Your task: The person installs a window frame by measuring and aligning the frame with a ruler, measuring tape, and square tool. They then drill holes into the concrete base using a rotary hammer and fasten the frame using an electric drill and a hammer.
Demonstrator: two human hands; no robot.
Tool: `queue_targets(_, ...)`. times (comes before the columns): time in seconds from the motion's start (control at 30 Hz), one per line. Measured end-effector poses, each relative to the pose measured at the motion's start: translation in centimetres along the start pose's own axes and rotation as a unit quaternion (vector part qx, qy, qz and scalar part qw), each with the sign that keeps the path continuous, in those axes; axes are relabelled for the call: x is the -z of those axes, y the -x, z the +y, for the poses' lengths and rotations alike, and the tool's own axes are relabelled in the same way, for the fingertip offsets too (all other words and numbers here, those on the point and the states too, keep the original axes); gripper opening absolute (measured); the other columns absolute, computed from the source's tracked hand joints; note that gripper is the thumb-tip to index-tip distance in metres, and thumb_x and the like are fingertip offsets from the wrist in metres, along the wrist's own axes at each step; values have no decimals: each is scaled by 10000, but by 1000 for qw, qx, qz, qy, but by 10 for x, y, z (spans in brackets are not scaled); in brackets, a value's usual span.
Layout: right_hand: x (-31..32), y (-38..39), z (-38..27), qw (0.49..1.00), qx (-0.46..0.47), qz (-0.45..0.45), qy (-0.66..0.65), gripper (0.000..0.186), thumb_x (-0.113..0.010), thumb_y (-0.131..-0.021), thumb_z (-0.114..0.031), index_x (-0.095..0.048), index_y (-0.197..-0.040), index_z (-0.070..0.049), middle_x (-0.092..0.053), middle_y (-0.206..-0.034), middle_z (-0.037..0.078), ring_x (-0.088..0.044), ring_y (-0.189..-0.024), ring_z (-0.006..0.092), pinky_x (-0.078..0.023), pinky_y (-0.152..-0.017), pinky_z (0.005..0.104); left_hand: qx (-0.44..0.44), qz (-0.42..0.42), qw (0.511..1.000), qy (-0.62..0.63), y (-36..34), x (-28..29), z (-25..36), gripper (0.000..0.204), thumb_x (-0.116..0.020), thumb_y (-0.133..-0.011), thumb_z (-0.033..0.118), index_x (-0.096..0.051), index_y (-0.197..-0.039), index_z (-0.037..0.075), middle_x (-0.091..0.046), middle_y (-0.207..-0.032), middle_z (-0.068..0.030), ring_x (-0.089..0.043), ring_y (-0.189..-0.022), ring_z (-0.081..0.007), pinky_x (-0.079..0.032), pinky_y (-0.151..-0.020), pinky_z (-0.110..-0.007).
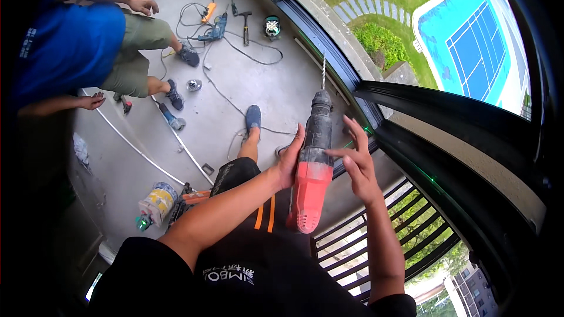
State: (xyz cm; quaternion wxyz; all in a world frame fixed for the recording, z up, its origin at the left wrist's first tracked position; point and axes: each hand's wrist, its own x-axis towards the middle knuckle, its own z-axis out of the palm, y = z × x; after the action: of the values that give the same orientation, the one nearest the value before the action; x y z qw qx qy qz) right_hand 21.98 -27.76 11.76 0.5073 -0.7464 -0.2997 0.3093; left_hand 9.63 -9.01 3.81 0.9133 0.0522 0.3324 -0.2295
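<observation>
Head view shows our left hand (288, 162) grasping the drill (314, 173), bit (324, 73) toward twelve o'clock, right hand (363, 171) unclenched at three.

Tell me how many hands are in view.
4. The person's left hand grips the red-and-black drill; the right hand is spread at its right side. At picture left, a co-worker shows an upper hand and a lower hand. None seem hidden.

The left hand (288, 164) has most fingers hidden behind the rotary hammer drill (315, 170). The right hand (362, 171) is blurred, leaving its index finger's contact unclear; the dark fisheye rim cuts off a co-worker's blue shirt (70, 44).
</observation>
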Motion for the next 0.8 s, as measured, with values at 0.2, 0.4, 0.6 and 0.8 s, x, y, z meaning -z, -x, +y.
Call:
queue_targets(0.2, -32, 105, -36, 974, -150, 154, -78, 583, -500, -1120, -491, -736, -1319, 4, -602, -1520, 174, -542, -1447, 325, -397, -1217, 486, -35, -20, 999, -21, 13, -30, 1, 889, -400, -1001, 898, -678, -1316, 114, -773, -1128, -98, -759, -1009, -234, -624, -945, -438)
queue_targets(0.4, -69, 136, -60, 962, -125, 177, -168, 826, -401, -1120, -682, -570, -1513, 24, -570, -1522, 157, -549, -1433, 296, -440, -1197, 506, -50, -64, 996, -31, 23, -50, -1, 822, -429, -1031, 855, -678, -1296, 117, -768, -1141, -98, -756, -1031, -235, -619, -965, -438)
queue_targets(0.6, -36, 95, -61, 958, -107, 243, -112, 532, -532, -1141, -454, -677, -1433, -34, -504, -1610, 147, -494, -1485, 291, -416, -1213, 483, -56, -64, 995, -42, 27, -57, -5, 790, -455, -1045, 825, -639, -1365, 127, -754, -1165, -89, -749, -1040, -224, -620, -959, -429)
queue_targets(0.8, -13, 46, -53, 994, 64, 18, 88, 485, -588, -1091, -448, -732, -1463, -172, -329, -1742, 222, -262, -1639, 411, -204, -1323, 568, -64, -44, 996, -34, 35, -62, -5, 727, -500, -1058, 782, -621, -1402, 154, -745, -1160, -74, -740, -1043, -195, -622, -947, -415)
